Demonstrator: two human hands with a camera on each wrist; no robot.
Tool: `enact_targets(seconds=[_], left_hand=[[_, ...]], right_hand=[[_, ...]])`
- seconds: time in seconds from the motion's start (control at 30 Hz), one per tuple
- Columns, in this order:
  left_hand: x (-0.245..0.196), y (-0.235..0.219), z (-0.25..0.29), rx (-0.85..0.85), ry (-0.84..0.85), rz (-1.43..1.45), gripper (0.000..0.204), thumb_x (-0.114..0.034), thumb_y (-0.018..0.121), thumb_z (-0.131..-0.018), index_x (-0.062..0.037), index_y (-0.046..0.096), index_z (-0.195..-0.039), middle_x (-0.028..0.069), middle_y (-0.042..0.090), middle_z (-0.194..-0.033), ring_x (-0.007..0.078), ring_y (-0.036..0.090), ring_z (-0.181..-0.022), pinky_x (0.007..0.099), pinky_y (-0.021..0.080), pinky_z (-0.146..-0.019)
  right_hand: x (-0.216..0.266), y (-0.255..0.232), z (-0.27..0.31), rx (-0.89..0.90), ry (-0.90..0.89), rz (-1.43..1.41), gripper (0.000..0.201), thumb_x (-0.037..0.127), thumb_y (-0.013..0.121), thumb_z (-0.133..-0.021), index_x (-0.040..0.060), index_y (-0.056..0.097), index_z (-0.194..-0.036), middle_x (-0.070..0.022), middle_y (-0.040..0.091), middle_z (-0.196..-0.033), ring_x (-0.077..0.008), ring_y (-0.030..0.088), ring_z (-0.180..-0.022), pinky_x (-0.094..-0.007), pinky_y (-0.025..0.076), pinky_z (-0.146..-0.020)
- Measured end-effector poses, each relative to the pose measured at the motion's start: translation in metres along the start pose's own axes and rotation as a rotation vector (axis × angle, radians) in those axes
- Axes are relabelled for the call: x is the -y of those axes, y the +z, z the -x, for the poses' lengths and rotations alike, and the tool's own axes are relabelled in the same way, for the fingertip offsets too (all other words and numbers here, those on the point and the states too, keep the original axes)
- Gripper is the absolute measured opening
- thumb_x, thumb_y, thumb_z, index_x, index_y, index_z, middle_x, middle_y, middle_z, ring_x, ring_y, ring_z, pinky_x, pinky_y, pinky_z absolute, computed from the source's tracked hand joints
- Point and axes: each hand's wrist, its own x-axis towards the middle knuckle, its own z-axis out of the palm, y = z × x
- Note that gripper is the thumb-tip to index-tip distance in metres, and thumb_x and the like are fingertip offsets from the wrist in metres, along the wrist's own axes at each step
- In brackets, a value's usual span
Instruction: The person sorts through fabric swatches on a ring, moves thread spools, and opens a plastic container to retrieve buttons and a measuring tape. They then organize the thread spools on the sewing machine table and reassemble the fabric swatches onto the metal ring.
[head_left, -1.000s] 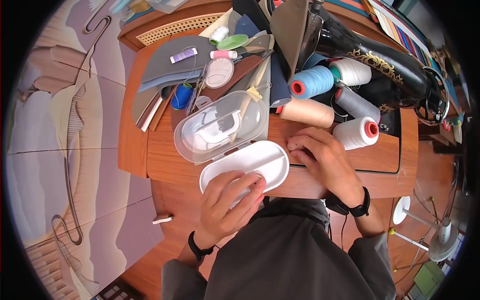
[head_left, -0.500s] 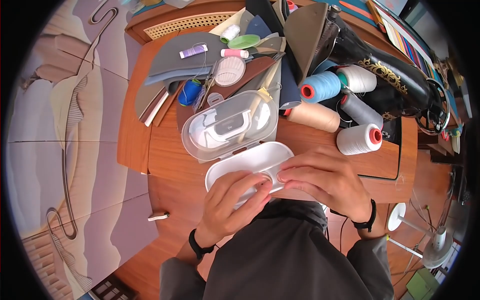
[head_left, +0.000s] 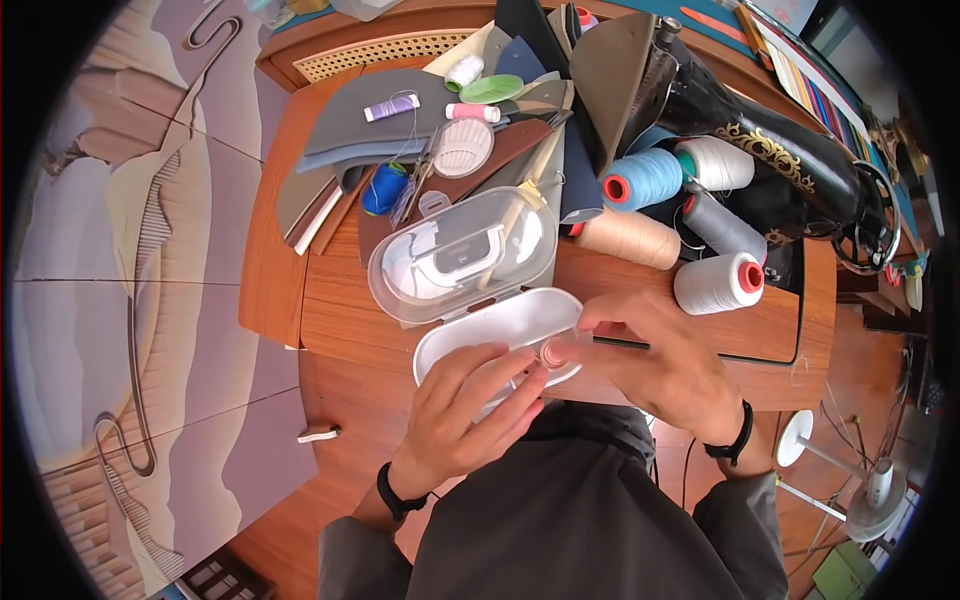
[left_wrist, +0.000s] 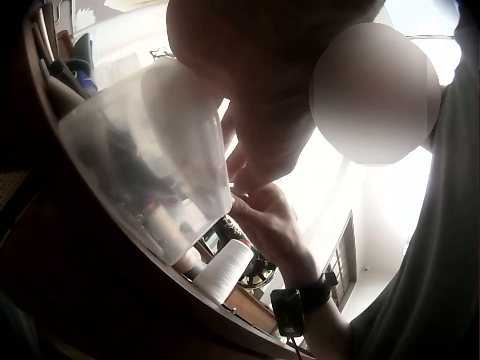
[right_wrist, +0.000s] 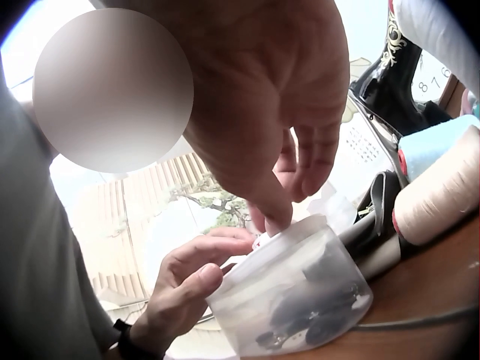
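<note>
A small round bobbin [head_left: 549,352] with ring-like edges is pinched at the fingertips of my left hand [head_left: 468,410], over the white hinged box [head_left: 440,335]. My right hand [head_left: 665,365] is at the bobbin from the other side, its thumb and forefinger blurred; I cannot tell whether they grip anything. The box's clear lid [head_left: 400,270] lies folded back on the table. Seen from the right wrist, the translucent box [right_wrist: 300,292] has dark things inside, and the right thumb [right_wrist: 274,214] is right at its rim. The left hand [right_wrist: 172,292] is beside that rim.
Large thread cones, blue [head_left: 640,180], peach [head_left: 635,238] and white [head_left: 715,282], lie to the right by a black sewing machine [head_left: 770,140]. Behind the lid are leather pieces [head_left: 350,120], a blue spool [head_left: 384,188] and a ribbed white disc [head_left: 462,148]. The table's front edge is near my body.
My right hand came from the table on the right over to the left hand's fingertips above the box. The bobbin now shows between the hands. The left hand shifted slightly right.
</note>
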Motion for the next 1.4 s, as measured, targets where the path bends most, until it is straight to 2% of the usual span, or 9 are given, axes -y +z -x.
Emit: enact_targets(seconds=[0.53,0.7,0.8,0.9,0.97,1.0,1.07,1.2,1.4], left_hand=[[-0.006,-0.002,-0.012,0.169,0.011,0.006,0.046,-0.008,0.080,-0.069,-0.0048,0.069,-0.114,0.0050,0.064,-0.125,0.0302,0.060,-0.114,0.0415,0.051,-0.089],[-0.003,0.001,-0.011,0.156,0.036,-0.016,0.046,-0.005,0.080,-0.068,-0.0046,0.070,-0.113,0.0045,0.064,-0.125,0.0312,0.060,-0.112,0.0408,0.051,-0.088],[0.002,-0.004,-0.009,0.138,0.077,-0.023,0.040,-0.013,0.081,-0.072,-0.0020,0.070,-0.109,0.0036,0.064,-0.125,0.0282,0.060,-0.117,0.0428,0.050,-0.091],[0.000,-0.019,0.002,0.075,0.039,0.010,0.039,-0.013,0.079,-0.074,-0.0006,0.068,-0.110,0.0091,0.058,-0.131,0.0297,0.059,-0.117,0.0435,0.047,-0.095],[0.000,-0.018,0.017,-0.309,-0.358,-0.104,0.040,-0.012,0.076,-0.078,0.0006,0.065,-0.114,0.0170,0.047,-0.136,0.0313,0.058,-0.115,0.0437,0.045,-0.099],[0.004,-0.015,0.019,-0.315,-0.360,-0.107,0.040,-0.012,0.076,-0.078,0.0006,0.065,-0.114,0.0170,0.047,-0.136,0.0313,0.058,-0.115,0.0437,0.045,-0.099],[0.010,-0.010,0.016,-0.488,-0.620,0.590,0.037,-0.005,0.070,-0.082,0.0024,0.062,-0.117,0.0224,0.040,-0.137,0.0300,0.057,-0.115,0.0417,0.045,-0.099],[0.005,-0.006,0.013,-0.486,-0.689,0.575,0.032,-0.001,0.069,-0.084,0.0029,0.063,-0.115,0.0213,0.041,-0.139,0.0284,0.059,-0.113,0.0397,0.047,-0.098],[0.007,0.008,0.008,-0.279,-0.454,0.532,0.027,0.008,0.064,-0.085,0.0011,0.065,-0.111,0.0217,0.039,-0.141,0.0295,0.062,-0.111,0.0373,0.054,-0.091]], right_hand=[[-0.002,0.011,0.010,-0.120,-0.007,0.038,0.031,0.003,0.071,-0.078,0.0052,0.066,-0.109,-0.0034,0.069,-0.098,-0.0216,0.064,-0.079,-0.0341,0.054,-0.067],[0.012,0.011,0.015,0.030,0.339,-0.387,0.043,0.002,0.069,-0.078,0.0092,0.060,-0.119,-0.0044,0.065,-0.100,-0.0268,0.064,-0.080,-0.0377,0.053,-0.068],[0.004,0.020,0.013,-0.056,0.089,-0.147,0.039,0.005,0.072,-0.079,0.0089,0.062,-0.117,-0.0059,0.063,-0.102,-0.0273,0.064,-0.082,-0.0385,0.052,-0.069],[0.005,0.019,0.012,-0.036,0.052,-0.028,0.040,0.010,0.077,-0.078,0.0088,0.063,-0.115,-0.0069,0.062,-0.104,-0.0273,0.063,-0.083,-0.0382,0.052,-0.070],[0.003,0.020,0.013,-0.048,0.053,-0.024,0.041,0.012,0.080,-0.076,0.0090,0.064,-0.114,-0.0065,0.062,-0.103,-0.0270,0.063,-0.083,-0.0381,0.052,-0.070],[0.002,0.022,0.013,-0.060,0.060,-0.025,0.042,0.014,0.082,-0.074,0.0091,0.066,-0.113,-0.0062,0.062,-0.103,-0.0268,0.063,-0.083,-0.0380,0.052,-0.070],[0.002,0.023,0.014,-0.053,0.053,-0.025,0.043,0.014,0.083,-0.074,0.0095,0.066,-0.113,-0.0058,0.062,-0.102,-0.0266,0.063,-0.082,-0.0379,0.052,-0.070],[0.000,0.018,0.020,-0.057,0.033,0.025,0.044,0.014,0.084,-0.071,0.0106,0.068,-0.112,-0.0046,0.063,-0.099,-0.0256,0.064,-0.082,-0.0368,0.053,-0.069],[-0.001,0.004,0.045,-0.104,0.100,0.140,0.048,0.009,0.086,-0.066,0.0110,0.069,-0.111,-0.0053,0.066,-0.100,-0.0248,0.066,-0.084,-0.0357,0.054,-0.069]])
